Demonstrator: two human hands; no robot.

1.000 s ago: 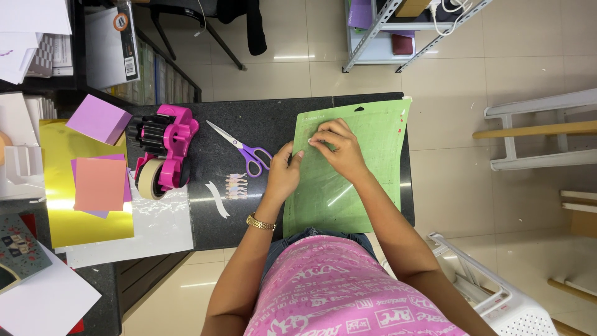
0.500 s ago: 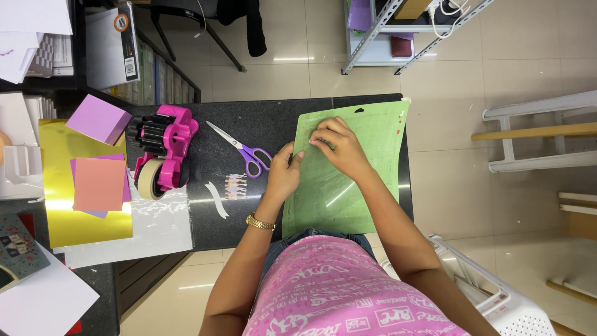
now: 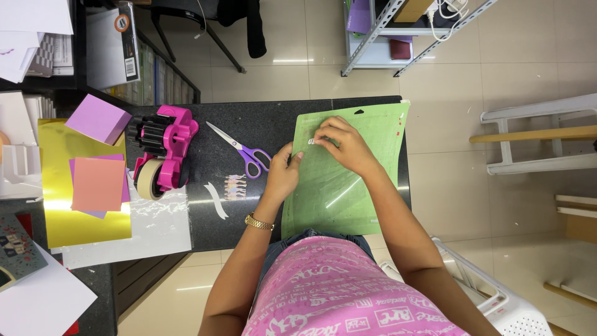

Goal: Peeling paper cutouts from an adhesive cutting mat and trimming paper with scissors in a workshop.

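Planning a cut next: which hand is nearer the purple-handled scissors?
Left. The left hand rests at the green mat's left edge, just right of the scissors; the right hand is farther right, over the mat.

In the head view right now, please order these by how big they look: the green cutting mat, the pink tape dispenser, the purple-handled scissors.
1. green cutting mat, clearly largest.
2. pink tape dispenser.
3. purple-handled scissors, thinnest, though nearly as long as the dispenser.
All lie on one table, so nearness hardly matters.

Green gridded mat (image 3: 348,186) — purple-handled scissors (image 3: 245,152)
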